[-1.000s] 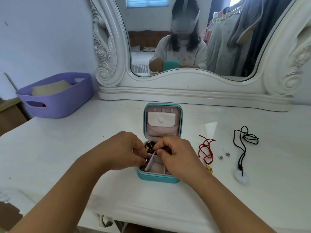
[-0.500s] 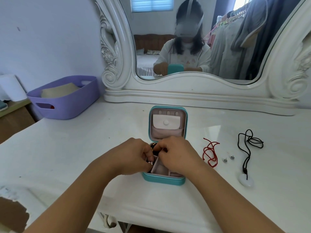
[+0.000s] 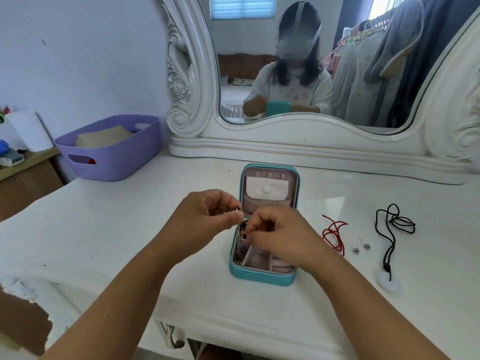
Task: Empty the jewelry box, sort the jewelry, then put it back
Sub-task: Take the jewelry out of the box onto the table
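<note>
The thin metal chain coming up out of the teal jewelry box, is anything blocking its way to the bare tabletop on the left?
Nothing visible does. The left hand pinches the thin metal chain, whose lower end still lies in the open teal jewelry box. The white tabletop left of the box is bare; the purple plastic basket sits far back.

a white bench [image 3: 104,229] stands against a pale wall [image 3: 78,61]. at its back is a big mirror [image 3: 350,61] in a curly white frame [image 3: 189,81]. the mirror shows a window with blinds [image 3: 242,7], a bed [image 3: 233,94] and clothes hanging on a rail [image 3: 368,61]. a purple basket [image 3: 114,154] sits on the bench's left side. beside it is a low wooden table [image 3: 28,175]. daylight fills the room.
</note>
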A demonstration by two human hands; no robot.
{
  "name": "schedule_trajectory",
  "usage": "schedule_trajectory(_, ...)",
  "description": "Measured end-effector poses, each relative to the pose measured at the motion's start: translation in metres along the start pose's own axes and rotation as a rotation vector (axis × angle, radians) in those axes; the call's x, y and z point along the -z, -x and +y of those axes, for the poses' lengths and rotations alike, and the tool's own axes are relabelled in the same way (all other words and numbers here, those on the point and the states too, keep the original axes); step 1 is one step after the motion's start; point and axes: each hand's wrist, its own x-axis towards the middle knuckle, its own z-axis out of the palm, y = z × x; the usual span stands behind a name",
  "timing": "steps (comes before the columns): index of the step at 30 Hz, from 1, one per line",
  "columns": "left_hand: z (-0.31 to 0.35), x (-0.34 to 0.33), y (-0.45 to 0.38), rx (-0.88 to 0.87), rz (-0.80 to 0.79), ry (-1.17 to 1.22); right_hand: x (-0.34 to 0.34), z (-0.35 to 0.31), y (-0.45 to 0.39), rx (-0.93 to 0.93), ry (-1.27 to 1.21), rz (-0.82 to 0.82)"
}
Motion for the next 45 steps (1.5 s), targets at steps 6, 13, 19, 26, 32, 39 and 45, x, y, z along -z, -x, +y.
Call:
schedule_trajectory(6,-0.004,-0.002,0.002,0.053,0.034,0.033,-0.017,-0.008,0.002,-0.014,0.345,-0.128)
schedule_trajectory(13,-0.004,0.0,0.004,0.06,0.075,0.184,-0.022,-0.003,-0.001,-0.045,0.177,0.081)
schedule_trajectory(19,0.007,0.002,0.002,-0.011,0.172,0.302,-0.014,-0.003,0.0,0.04,-0.326,0.091)
schedule_trajectory(26,0.018,0.005,0.0,-0.013,0.438,0.482,0.027,0.0,0.003,0.01,-0.81,-0.001)
schedule_trajectory(32,0.026,-0.009,-0.001,-0.027,0.521,0.554,0.058,0.016,0.006,-0.046,-0.882,0.051)
schedule_trajectory(39,0.036,-0.02,-0.004,-0.071,0.592,0.595,0.079,0.035,0.013,-0.138,-0.857,0.076)
schedule_trajectory(45,0.034,-0.042,-0.003,-0.087,0.456,0.474,0.101,0.057,0.006,-0.215,-0.942,0.248)
